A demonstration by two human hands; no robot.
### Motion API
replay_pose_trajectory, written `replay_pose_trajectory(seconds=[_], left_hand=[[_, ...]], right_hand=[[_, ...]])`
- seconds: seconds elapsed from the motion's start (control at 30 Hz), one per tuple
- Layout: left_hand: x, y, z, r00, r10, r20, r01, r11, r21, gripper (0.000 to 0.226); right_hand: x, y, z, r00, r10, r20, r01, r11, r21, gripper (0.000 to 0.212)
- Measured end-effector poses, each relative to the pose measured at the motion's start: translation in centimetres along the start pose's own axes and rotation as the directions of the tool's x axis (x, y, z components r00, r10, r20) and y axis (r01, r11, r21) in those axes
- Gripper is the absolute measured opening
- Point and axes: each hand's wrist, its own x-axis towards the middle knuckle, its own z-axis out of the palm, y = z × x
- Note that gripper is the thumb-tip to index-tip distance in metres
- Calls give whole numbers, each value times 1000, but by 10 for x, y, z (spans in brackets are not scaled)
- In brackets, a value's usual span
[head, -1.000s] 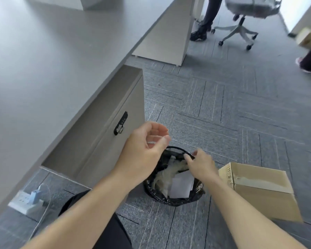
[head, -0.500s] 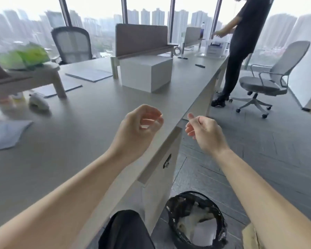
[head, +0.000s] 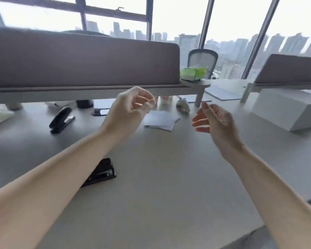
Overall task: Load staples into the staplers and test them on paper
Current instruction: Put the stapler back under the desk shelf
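Observation:
Two black staplers lie on the grey desk (head: 169, 186). One stapler (head: 101, 174) rests near me, partly hidden under my left forearm. The other stapler (head: 60, 119) sits further back on the left. A small stack of white paper (head: 162, 120) lies at the desk's middle, beyond my hands. My left hand (head: 131, 109) hovers above the desk with its fingers curled loosely and nothing visible in it. My right hand (head: 215, 123) floats to the right of the paper, fingers apart and empty.
A brown partition (head: 79, 56) on a raised shelf runs across the back. A green packet (head: 193, 73) lies on the shelf's right end. A white box (head: 287, 110) stands at the right. Small items sit under the shelf. The desk's edge lies at the lower right.
My view has swung up and left from the floor bin to the desk. Both hands rose from the bin and now hover over the desk, empty.

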Motion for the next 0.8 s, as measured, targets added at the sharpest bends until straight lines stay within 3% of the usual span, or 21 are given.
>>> replay_pose_trajectory(seconds=[0.2, 0.47, 0.67, 0.8], left_hand=[[-18, -28, -95, 985, -58, -164, 77, 990, 115, 3], [-63, -73, -129, 970, -151, -193, 183, 970, 159, 16], [-86, -101, -118, 977, -193, -90, 204, 969, 141, 14], [-102, -101, -109, 971, -184, 153, 140, 956, 259, 37]], right_hand=[[8, -25, 95, 984, -80, 157, 59, 989, 137, 33], [-16, -3, 173, 958, -42, 284, -31, 969, 247, 34], [-26, 29, 191, 956, 79, 284, -161, 947, 279, 36], [-32, 45, 199, 952, 137, 274, -213, 938, 273, 37]])
